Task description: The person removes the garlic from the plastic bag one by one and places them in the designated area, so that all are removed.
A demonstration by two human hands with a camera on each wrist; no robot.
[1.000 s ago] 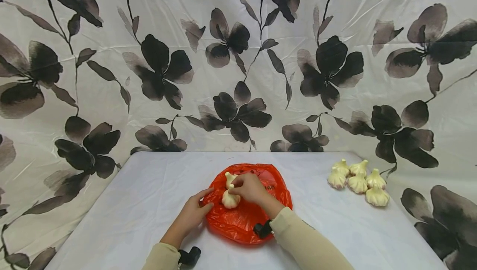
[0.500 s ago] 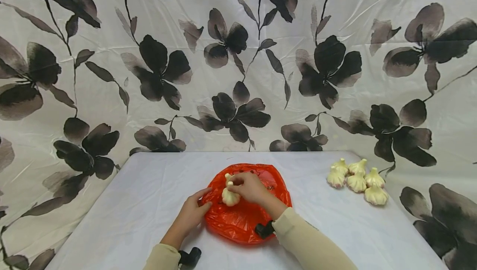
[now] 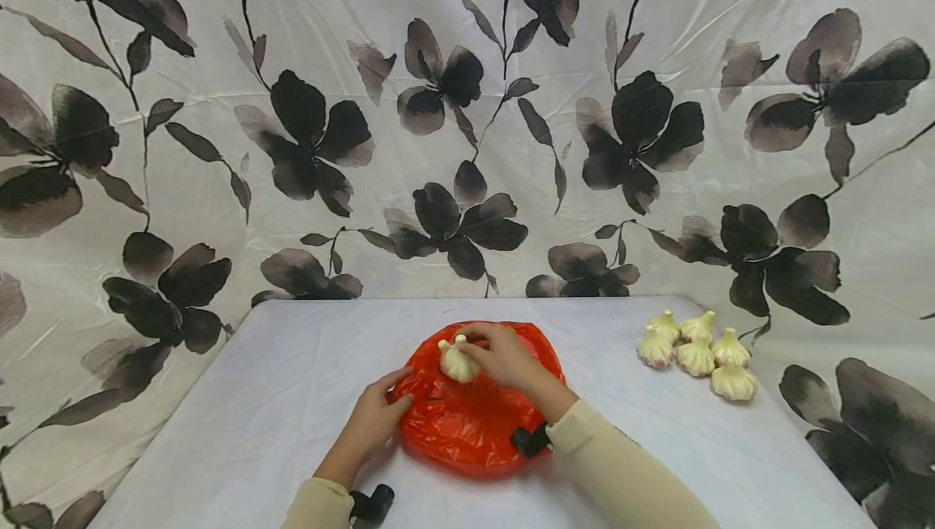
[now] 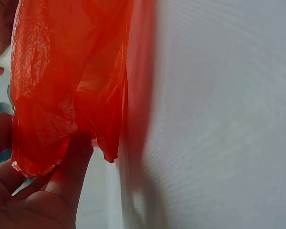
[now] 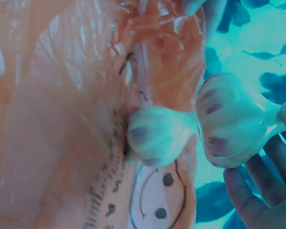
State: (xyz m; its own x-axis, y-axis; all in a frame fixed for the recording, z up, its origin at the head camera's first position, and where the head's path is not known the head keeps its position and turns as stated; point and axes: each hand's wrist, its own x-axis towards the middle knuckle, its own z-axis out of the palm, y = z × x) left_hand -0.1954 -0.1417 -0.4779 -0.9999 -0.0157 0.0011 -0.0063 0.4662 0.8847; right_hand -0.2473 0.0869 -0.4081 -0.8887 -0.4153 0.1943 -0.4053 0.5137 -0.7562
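Observation:
A red plastic bag (image 3: pixel 467 432) lies spread on the white-covered table. At its left edge, my left hand (image 3: pixel 372 414) pinches the plastic, thumb on one side and fingers on the other, as the left wrist view shows on the bag (image 4: pixel 52 86). My right hand (image 3: pixel 509 360) holds a white garlic bulb (image 5: pixel 233 121) by its stem, over the far left part of the bag. A second garlic bulb (image 5: pixel 155 136) rests on the bag right beside it; in the head view only its stem (image 3: pixel 443 345) shows behind the held one.
Several more garlic bulbs (image 3: pixel 696 357) stand grouped at the table's back right. A floral cloth (image 3: pixel 467 107) hangs behind the table (image 3: pixel 292 367). The bag has a printed smiling face (image 5: pixel 157 200).
My right hand has raised the garlic bulb and moved it away from me, so it now covers most of the second bulb. The left hand keeps its place at the bag's edge.

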